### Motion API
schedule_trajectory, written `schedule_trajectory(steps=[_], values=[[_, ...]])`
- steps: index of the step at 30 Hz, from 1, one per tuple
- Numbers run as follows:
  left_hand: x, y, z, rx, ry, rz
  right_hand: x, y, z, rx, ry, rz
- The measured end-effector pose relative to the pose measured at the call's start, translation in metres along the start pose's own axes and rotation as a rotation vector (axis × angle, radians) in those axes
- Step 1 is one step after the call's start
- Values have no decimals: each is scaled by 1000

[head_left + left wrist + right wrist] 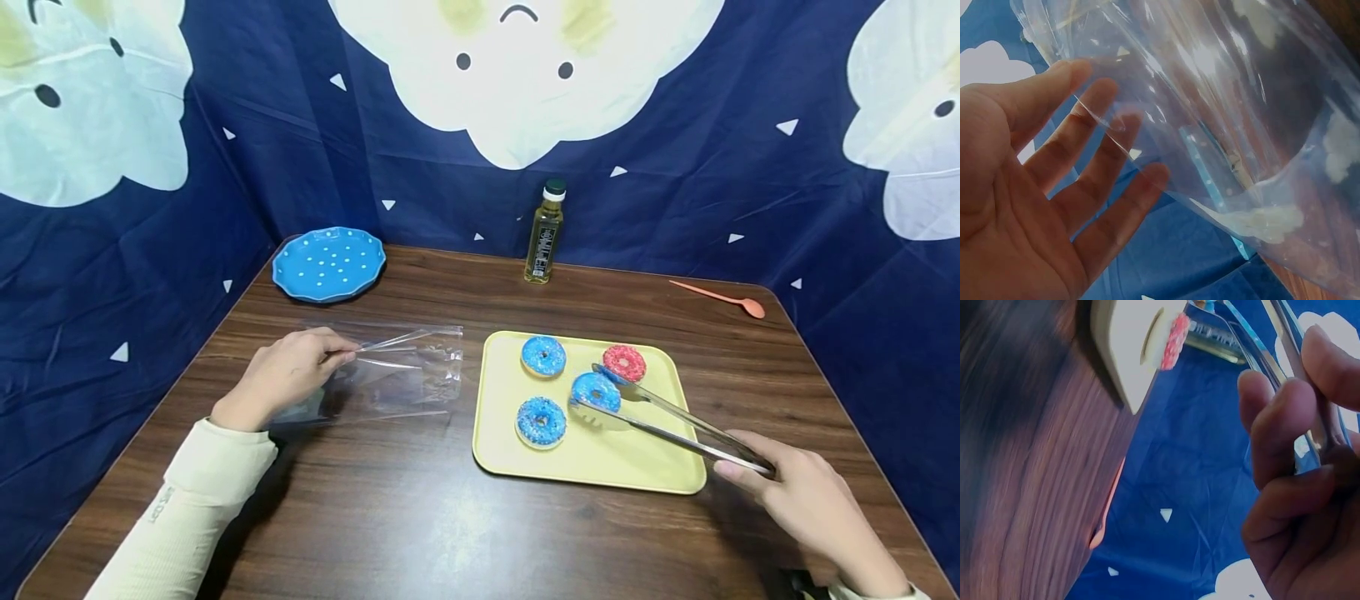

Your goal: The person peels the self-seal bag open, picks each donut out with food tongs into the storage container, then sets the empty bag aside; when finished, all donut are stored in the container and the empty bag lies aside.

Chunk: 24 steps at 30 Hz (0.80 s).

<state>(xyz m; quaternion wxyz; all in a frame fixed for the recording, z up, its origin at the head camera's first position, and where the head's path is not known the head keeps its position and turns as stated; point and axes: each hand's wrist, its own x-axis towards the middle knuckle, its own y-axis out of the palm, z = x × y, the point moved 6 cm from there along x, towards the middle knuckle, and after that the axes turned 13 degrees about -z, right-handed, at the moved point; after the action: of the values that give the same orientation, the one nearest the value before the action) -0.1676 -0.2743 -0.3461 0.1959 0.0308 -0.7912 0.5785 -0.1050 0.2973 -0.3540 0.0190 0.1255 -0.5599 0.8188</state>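
My left hand pinches the edge of a clear plastic bag between thumb and fingers, and the bag spreads to the right over the table. In the left wrist view the thin film stretches beyond the fingertips. My right hand grips metal tongs near their closed end. The tong tips straddle a blue doughnut over a yellow tray. Two more blue doughnuts lie to its left on the tray. A red doughnut sits just behind the tongs.
A blue plate with white dots stands at the back left of the wooden table. Behind the tray is an upright oil bottle. An orange spoon lies at the back right. Blue patterned cloth hangs around the table.
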Motion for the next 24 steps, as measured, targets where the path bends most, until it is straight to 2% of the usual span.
schedule_trajectory(steps=[8,16,24], values=[[-1,4,0,1,15,10,-11,-7,-21,-64,19,34],[0,6,-2,11,4,49,-18,-11,-37,-32,7,32],[0,7,-2,13,2,61,-21,-18,-48,-73,11,60]])
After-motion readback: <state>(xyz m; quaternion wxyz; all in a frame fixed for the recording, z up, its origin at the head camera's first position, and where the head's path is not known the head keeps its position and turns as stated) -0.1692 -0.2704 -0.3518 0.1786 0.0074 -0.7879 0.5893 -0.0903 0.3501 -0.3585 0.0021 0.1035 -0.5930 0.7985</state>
